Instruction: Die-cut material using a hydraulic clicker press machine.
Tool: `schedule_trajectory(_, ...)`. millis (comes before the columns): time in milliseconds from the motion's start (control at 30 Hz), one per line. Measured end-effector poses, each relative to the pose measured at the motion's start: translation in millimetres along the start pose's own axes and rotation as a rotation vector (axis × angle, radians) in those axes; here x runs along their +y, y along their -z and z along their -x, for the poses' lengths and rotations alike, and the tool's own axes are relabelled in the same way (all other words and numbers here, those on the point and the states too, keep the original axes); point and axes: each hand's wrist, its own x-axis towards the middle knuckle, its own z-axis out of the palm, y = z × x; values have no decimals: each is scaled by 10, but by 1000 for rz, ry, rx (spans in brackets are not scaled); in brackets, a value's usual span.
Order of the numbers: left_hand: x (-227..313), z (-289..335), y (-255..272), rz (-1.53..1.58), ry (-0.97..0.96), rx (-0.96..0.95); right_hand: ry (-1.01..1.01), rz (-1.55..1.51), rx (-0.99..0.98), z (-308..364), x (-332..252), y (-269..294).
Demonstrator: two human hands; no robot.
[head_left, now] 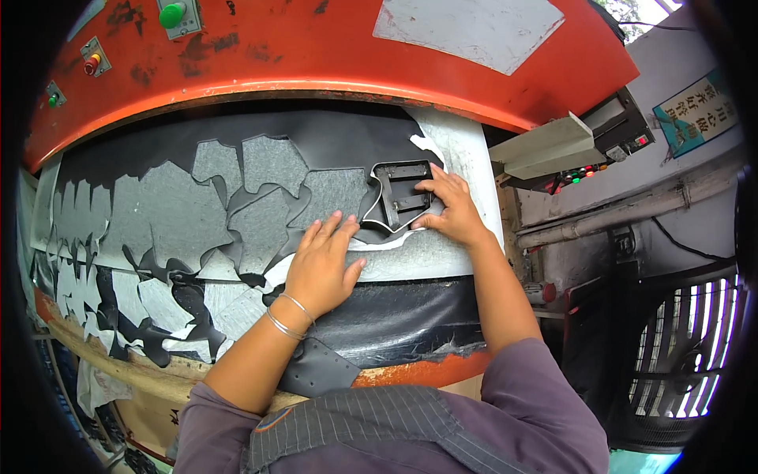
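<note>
Your right hand (455, 210) is clamping its fingers on the die frame (388, 199), which is sitting near the right end of the black sheet (347, 130). Your left hand (320, 265) is resting, fingers slightly apart. Cut-out openings (162, 212) are spanning the left; the upper band is apparently remaining uncut.

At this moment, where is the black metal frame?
In the head view, the black metal frame lies right of centre on the black sheet, with the right hand at its right edge.
</note>
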Motion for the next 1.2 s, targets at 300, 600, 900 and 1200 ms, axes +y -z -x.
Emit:
schedule_trajectory(300, -39, -82, -44, 22, -11, 31, -21, -122, -121, -220, 140, 219)
schedule_trajectory(600, -76, -39, -49, 88, -3, 53, 14, -158, -15, -122, 148, 136)
schedule_trajectory(900, -130, 25, 36, 100, -26, 53, -2, -45, -27, -140, -49, 230)
schedule_trajectory(1200, -1865, 904, 2006, 362, 285, 743, -330, -503, 352, 58, -1880, 54)
